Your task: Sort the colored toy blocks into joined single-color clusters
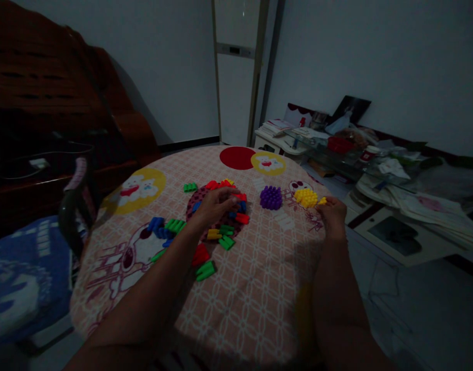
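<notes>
My right hand (333, 212) pinches a small yellow toy block (322, 201) at the right side of the table. Just left of it is a group of knobbed yellow blocks (306, 197) packed close together. A matching purple group (271, 198) lies farther left. Over a mixed pile at the middle of the table, my left hand (218, 204) has its fingers stretched out; whether the fingertips touch a block is hard to tell. Around it are red blocks (242, 218), green blocks (226, 242), blue blocks (156, 224) and a dark yellow block (214, 234).
The round table (244, 309) has a pink patterned cloth. A chair with a blue cushion (23, 278) stands at the left, a wooden bench (39, 93) behind it. A cluttered low cabinet (410, 226) runs along the right wall. A tall white unit (237, 93) stands at the back.
</notes>
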A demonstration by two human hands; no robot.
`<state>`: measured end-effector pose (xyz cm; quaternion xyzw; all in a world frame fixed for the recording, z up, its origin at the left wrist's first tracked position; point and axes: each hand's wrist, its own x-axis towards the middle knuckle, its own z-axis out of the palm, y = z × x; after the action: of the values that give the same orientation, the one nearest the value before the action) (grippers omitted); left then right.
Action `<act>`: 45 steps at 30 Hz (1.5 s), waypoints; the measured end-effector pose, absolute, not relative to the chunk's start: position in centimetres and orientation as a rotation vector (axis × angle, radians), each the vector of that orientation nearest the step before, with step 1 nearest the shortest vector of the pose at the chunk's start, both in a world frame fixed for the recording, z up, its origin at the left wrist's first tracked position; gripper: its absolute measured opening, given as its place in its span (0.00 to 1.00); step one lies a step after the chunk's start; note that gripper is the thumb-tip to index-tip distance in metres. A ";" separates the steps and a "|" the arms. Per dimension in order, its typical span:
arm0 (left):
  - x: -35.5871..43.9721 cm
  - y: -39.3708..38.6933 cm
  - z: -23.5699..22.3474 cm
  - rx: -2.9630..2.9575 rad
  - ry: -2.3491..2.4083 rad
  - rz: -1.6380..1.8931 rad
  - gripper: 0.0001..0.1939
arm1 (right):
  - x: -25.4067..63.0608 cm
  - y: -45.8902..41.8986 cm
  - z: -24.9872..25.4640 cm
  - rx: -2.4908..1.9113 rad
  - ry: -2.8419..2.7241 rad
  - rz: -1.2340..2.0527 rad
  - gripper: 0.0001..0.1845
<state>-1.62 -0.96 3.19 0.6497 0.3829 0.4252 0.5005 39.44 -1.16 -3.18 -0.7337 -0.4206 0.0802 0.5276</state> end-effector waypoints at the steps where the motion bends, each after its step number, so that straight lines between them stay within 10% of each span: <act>1: -1.8 -0.9 3.2 1.565 0.930 1.042 0.29 | 39.2 -1.1 -3.2 -1.737 -0.957 0.259 0.26; 21: -7.9 2.8 2.2 1.582 1.465 1.387 0.18 | 37.2 -0.8 -1.8 -1.691 -0.845 0.081 0.33; 35: 0.6 11.9 2.4 2.438 1.789 0.373 0.17 | 35.5 -1.3 -1.1 -1.819 -0.918 -0.336 0.27; 45: -1.8 9.2 3.3 2.343 1.928 0.552 0.21 | 35.1 -2.0 0.6 -1.729 -0.707 -0.389 0.21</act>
<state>-1.83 9.17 3.30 0.7594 0.6249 0.1788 0.0285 35.10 -1.98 0.64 -0.7393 -0.3021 -0.1665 0.5783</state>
